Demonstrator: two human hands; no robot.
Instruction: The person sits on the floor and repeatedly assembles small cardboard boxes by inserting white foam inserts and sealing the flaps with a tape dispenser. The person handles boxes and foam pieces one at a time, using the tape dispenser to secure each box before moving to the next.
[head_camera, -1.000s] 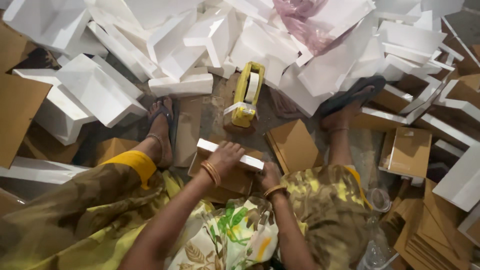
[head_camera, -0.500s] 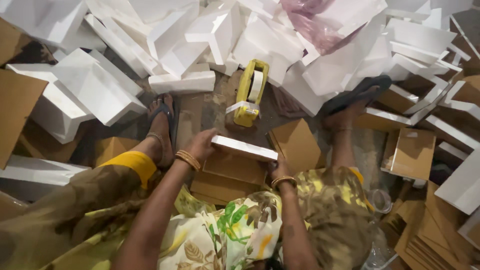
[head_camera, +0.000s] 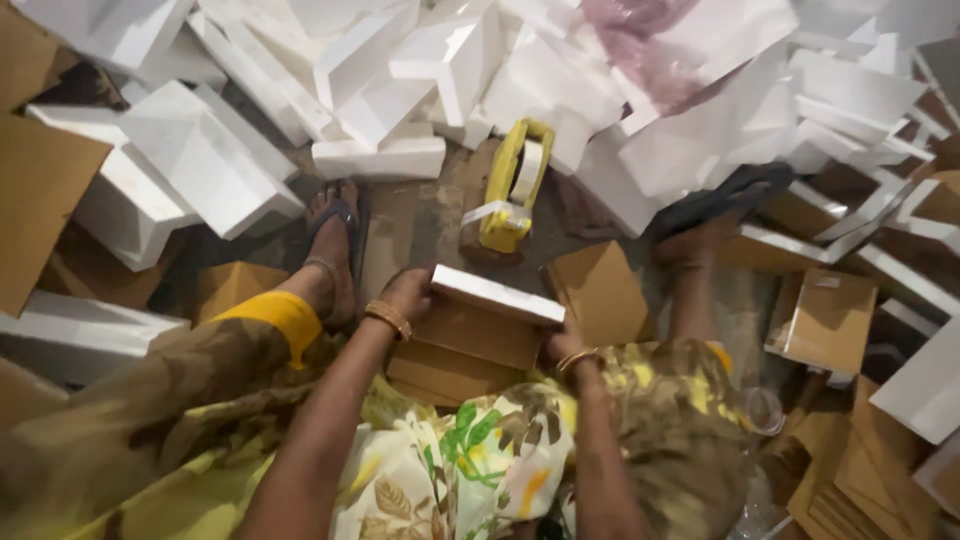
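Observation:
I hold a half-folded box (head_camera: 487, 320) of brown cardboard with a white face, standing on edge above my lap. My left hand (head_camera: 408, 292) grips its left end, a gold bangle on the wrist. At the lower right corner my right hand (head_camera: 563, 343) holds the box, mostly hidden behind it. A yellow tape dispenser (head_camera: 513, 187) lies on the floor just beyond the box, between my sandalled feet (head_camera: 335, 245).
Many folded white boxes (head_camera: 200, 160) are heaped across the far side and left. Flat brown cardboard blanks (head_camera: 830, 320) lie at the right and one (head_camera: 40, 200) at the left edge. A pink plastic bag (head_camera: 650, 50) rests on the heap.
The box was lifted from flat on my lap and tipped up on edge. My left hand slid from its top to its left end.

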